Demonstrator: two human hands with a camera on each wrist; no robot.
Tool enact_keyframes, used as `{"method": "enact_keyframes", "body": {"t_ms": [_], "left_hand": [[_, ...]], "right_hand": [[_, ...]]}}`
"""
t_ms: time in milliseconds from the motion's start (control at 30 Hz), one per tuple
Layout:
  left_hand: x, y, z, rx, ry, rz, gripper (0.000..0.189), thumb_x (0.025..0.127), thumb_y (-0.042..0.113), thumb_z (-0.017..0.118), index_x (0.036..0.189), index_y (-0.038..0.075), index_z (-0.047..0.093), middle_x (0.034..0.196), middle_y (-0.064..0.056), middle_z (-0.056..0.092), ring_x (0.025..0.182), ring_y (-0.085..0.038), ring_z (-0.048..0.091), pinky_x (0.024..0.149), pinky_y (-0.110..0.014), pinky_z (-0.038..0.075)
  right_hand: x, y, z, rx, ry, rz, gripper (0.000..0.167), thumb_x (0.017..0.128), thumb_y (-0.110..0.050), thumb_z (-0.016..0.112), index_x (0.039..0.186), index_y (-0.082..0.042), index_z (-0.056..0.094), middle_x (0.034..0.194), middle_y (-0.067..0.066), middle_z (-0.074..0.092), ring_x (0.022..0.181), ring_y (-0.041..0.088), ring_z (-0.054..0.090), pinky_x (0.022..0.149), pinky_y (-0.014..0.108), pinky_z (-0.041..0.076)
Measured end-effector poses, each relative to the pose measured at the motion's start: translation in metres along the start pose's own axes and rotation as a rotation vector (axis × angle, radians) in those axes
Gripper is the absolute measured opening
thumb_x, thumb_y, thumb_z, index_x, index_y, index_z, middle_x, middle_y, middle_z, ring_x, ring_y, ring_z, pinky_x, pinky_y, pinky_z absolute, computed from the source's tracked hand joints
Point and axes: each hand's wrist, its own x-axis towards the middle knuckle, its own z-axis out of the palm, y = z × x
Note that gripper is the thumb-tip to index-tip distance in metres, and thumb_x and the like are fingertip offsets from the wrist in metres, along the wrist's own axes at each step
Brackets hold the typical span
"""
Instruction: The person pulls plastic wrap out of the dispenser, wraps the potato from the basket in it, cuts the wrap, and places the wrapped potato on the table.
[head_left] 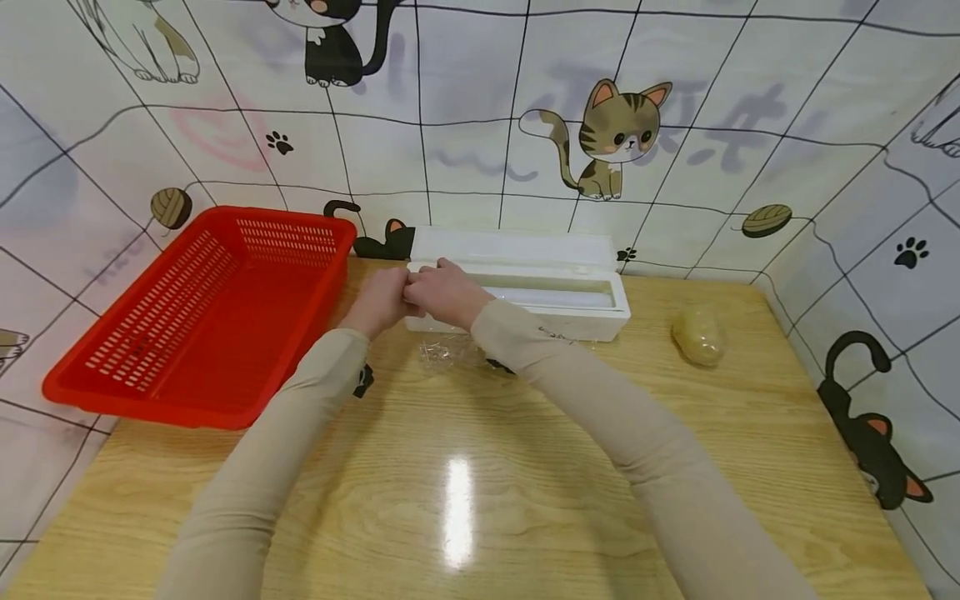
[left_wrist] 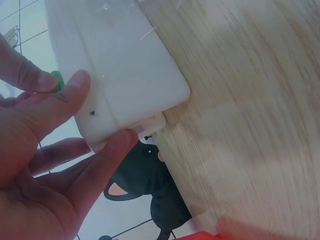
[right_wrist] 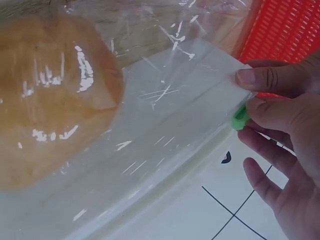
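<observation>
A white cling film dispenser box (head_left: pixel 517 323) stands at the back of the table with its lid (head_left: pixel 517 247) raised and a roll (head_left: pixel 551 298) showing inside. My left hand (head_left: pixel 378 300) grips the box's left end, fingers on its edge. Close beside it, my right hand (head_left: pixel 448 293) pinches a small green slider (right_wrist: pixel 240 118) at the same end. Clear film (right_wrist: pixel 165 85) stretches over the box front and onto the table. In the right wrist view a round orange-yellow thing (right_wrist: pixel 55 100) lies under the film; my right forearm hides it in the head view.
A red plastic basket (head_left: pixel 198 321) stands on the left side of the table. A yellowish lump in clear film (head_left: pixel 699 335) lies to the right of the box. Cat-patterned wall covering (head_left: pixel 465 150) rises directly behind the table and box.
</observation>
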Motion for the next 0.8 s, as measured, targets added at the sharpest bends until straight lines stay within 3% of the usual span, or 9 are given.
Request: {"method": "enact_keyframes", "body": {"t_ms": [133,233,367,533,667,800], "left_hand": [[0.003,0.002,0.003,-0.007,-0.013,-0.006,0.033,0.080,0.014,0.080,0.099,-0.006,0.063,0.092,-0.018,0.065,0.082,-0.032,0.057,0.078,-0.042,0.047],[0.002,-0.001,0.000,-0.016,0.001,-0.023,0.041,0.077,0.015,0.083,0.101,-0.009,0.060,0.094,-0.021,0.063,0.083,-0.033,0.053,0.076,-0.041,0.045],[0.000,-0.006,-0.004,-0.045,0.002,-0.045,0.048,0.076,0.014,0.084,0.106,-0.012,0.057,0.100,-0.024,0.061,0.086,-0.034,0.051,0.080,-0.042,0.044],[0.002,-0.007,-0.006,-0.066,-0.002,-0.009,0.049,0.076,0.013,0.083,0.107,-0.014,0.056,0.101,-0.026,0.060,0.088,-0.036,0.051,0.082,-0.044,0.044],[0.005,-0.009,-0.006,-0.078,0.003,-0.005,0.050,0.076,0.013,0.083,0.108,-0.014,0.055,0.101,-0.026,0.059,0.090,-0.037,0.050,0.083,-0.045,0.043],[0.007,-0.009,-0.007,-0.104,-0.015,-0.023,0.050,0.077,0.012,0.082,0.110,-0.013,0.055,0.101,-0.025,0.058,0.090,-0.037,0.049,0.080,-0.043,0.043]], "right_hand": [[-0.010,0.011,0.003,-0.019,-0.042,0.017,0.018,0.093,-0.007,0.064,0.110,-0.013,0.067,0.104,0.000,0.066,0.094,0.018,0.059,0.082,0.033,0.044],[-0.029,0.029,0.008,0.010,-0.071,0.036,0.020,0.090,-0.001,0.065,0.108,-0.009,0.067,0.099,0.003,0.067,0.093,0.020,0.061,0.083,0.034,0.046],[-0.076,0.057,0.022,0.115,-0.047,0.063,0.016,0.088,0.007,0.061,0.096,-0.007,0.063,0.088,0.003,0.062,0.084,0.022,0.057,0.078,0.035,0.045],[-0.145,0.092,0.041,0.173,0.022,0.150,0.022,0.092,0.003,0.057,0.077,-0.011,0.049,0.075,0.001,0.048,0.074,0.021,0.047,0.067,0.036,0.040],[-0.188,0.113,0.057,0.193,0.085,0.191,0.028,0.094,0.002,0.054,0.074,-0.011,0.040,0.072,0.003,0.043,0.070,0.024,0.041,0.060,0.036,0.036],[-0.215,0.121,0.069,0.274,0.149,0.202,0.029,0.094,0.006,0.053,0.077,-0.010,0.036,0.073,0.004,0.039,0.068,0.024,0.036,0.061,0.035,0.032]]}}
